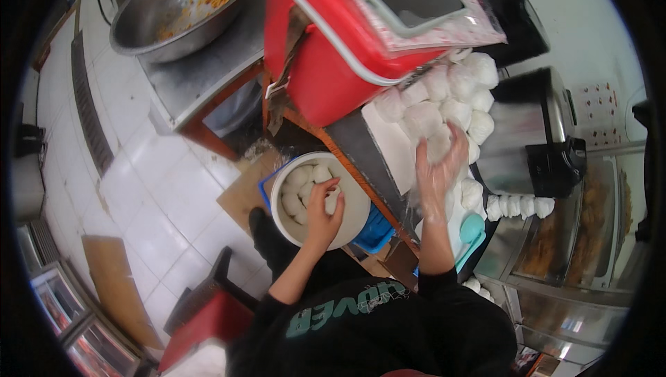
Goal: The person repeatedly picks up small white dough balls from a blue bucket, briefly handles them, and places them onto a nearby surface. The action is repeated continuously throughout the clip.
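My left hand (323, 215) reaches into a round white bucket (359, 215), its fingers curled round a white ball (333, 197) that looks like dough or rice. More white balls (299, 189) lie in the bucket. My right hand (439, 169), in what looks like a clear plastic glove, is over the dark counter, thumb and fingers spread around a white wrapped bundle (441, 143); whether it grips the bundle is unclear. Several such bundles (458, 85) are heaped beyond it. Close to my right wrist lie another white bundle (472, 193) and a turquoise spoon or scoop (472, 228).
A red cooler box (328, 75) stands behind the bundles, a tablet-like device (411, 0) on its lid. A steel basin (182, 39) with food bits rests on a metal table at the upper left. A steel appliance (515, 132) stands right; a red stool (213, 320) is lower left.
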Demonstrator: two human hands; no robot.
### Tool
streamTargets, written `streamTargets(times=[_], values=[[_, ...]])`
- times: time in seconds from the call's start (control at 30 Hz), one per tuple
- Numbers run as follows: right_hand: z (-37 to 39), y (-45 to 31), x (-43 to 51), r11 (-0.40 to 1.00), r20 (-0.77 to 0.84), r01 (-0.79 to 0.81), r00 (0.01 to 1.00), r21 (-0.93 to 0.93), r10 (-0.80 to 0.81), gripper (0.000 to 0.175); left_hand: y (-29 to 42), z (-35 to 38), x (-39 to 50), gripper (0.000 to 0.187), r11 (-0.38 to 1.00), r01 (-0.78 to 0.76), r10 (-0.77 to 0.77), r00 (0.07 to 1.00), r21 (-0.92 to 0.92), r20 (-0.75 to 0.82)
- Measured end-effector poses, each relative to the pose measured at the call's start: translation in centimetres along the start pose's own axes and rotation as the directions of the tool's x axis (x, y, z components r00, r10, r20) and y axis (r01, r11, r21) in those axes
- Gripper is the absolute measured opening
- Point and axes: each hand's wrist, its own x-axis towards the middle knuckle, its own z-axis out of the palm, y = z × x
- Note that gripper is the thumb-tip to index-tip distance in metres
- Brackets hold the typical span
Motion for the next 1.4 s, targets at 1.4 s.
streamTargets(times=[1.4], values=[[-3.3,5.3,7.8,-0.311,0.644,-0.568,0.714,0.762,0.274,0.070,-3.5,-6.4,-5.3,0.052,0.257,0.527,-0.723,0.660,-0.810,0.201]])
